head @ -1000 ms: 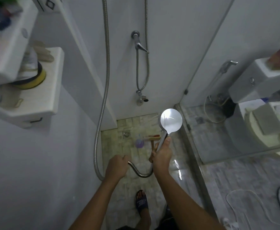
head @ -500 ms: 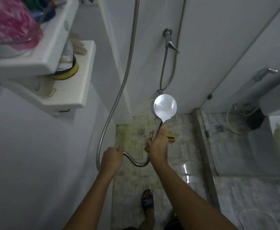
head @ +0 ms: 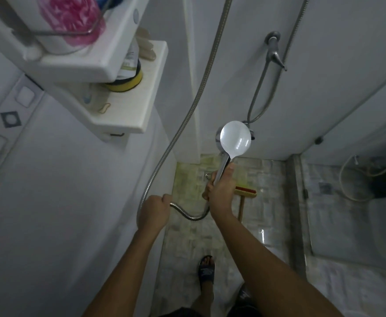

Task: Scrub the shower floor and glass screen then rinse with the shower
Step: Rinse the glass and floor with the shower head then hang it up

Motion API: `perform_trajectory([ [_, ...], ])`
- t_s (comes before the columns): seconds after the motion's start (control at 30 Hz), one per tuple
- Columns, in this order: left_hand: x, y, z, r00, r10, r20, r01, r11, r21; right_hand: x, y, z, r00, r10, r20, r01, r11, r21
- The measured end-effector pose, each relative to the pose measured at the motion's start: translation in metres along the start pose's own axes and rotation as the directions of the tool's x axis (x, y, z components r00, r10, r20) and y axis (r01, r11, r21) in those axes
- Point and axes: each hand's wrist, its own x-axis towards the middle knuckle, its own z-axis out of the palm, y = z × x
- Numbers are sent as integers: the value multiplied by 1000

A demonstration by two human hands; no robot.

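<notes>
My right hand [head: 219, 186] grips the chrome handle of the shower head [head: 235, 139], whose round white face points up toward me. My left hand [head: 154, 208] is closed around the metal shower hose [head: 187, 115], which loops between both hands and rises along the wall. The wet tiled shower floor [head: 263, 179] lies below. A scrub brush [head: 244, 191] with a wooden handle and red-topped head lies on the floor just right of my right hand. The glass screen [head: 357, 156] stands on the right.
White shelves [head: 130, 106] at upper left hold a pink pouf, a bottle and a yellow-lidded jar. A wall tap [head: 275, 52] with a second hose is on the back wall. A floor drain [head: 208, 175] sits near the corner. My sandalled foot [head: 207, 271] stands on the floor.
The view has tilted up and swung left, bringing the shelves closer. My right hand has raised the shower head higher toward the back wall; my left hand keeps its hold on the hose.
</notes>
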Motion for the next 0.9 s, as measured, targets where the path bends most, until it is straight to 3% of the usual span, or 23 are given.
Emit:
perform_trajectory([
  [0.3, -41, -34, 18, 997, -81, -9, 81, 995, 50, -32, 33, -31, 992, 95, 86, -86, 991, -98],
  [0.63, -125, -60, 52, 983, -182, -17, 181, 983, -44, -75, 54, -90, 966, 175, 189, -139, 973, -186],
  [0.9, -182, -80, 79, 968, -250, -10, 251, 966, 61, -104, 86, -137, 949, 239, 207, -182, 948, -261],
])
